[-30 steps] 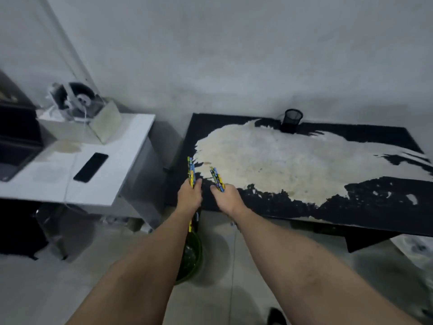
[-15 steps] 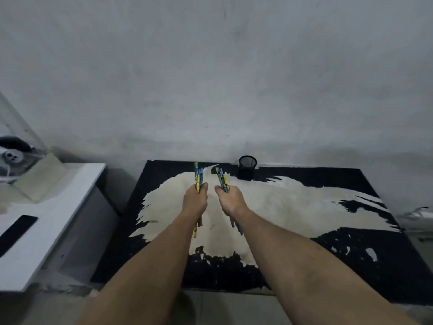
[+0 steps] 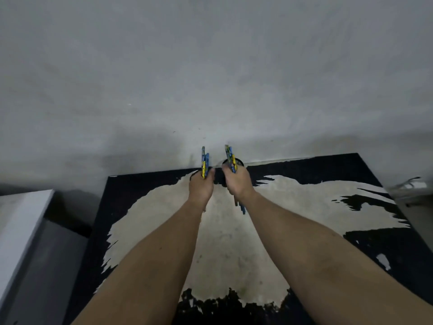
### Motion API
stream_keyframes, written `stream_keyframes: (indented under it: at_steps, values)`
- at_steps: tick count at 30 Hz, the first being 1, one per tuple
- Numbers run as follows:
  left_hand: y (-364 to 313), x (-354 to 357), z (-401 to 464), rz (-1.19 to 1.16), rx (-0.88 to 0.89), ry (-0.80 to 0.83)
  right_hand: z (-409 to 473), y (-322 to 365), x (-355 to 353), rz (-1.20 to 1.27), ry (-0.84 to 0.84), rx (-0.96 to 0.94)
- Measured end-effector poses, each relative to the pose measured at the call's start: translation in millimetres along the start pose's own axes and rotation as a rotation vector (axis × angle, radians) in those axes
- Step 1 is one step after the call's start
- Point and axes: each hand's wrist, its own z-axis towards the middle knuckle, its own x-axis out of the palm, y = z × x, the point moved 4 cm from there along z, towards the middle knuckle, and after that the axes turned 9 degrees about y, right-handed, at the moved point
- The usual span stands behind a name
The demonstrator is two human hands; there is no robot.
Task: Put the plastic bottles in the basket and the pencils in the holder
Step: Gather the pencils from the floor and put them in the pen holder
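Grey plaster wall (image 3: 210,66) fills the upper half of the view, and below it a black table (image 3: 328,170) with a large worn pale patch runs up against it. Two bare forearms reach from the near edge toward the far side. The left hand (image 3: 201,189) is closed in a fist around a bundle of blue-and-yellow pencils (image 3: 204,163), their long axis upright, tips pointing up and away. The right hand (image 3: 237,185) is likewise closed around a second bundle of pencils (image 3: 230,158), tilted slightly left at the top, with the lower ends showing below the fist. The dark round holder (image 3: 240,163) stands at the far edge by the wall, mostly hidden just behind the right hand, so that hand is the nearer one; its bundle probably needs only lowering end-first into the opening. No bottles or basket are in view.
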Motion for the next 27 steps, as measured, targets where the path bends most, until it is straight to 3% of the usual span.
stream_keyframes:
  at_steps: [12, 27]
  values:
    - [40, 62, 107, -0.036, -0.149, -0.054, 129, -4, -16, -0.054, -0.030, -0.123]
    - [68, 84, 158, -0.119, -0.230, -0.078, 189, 4, -4, -0.056, -0.007, -0.241]
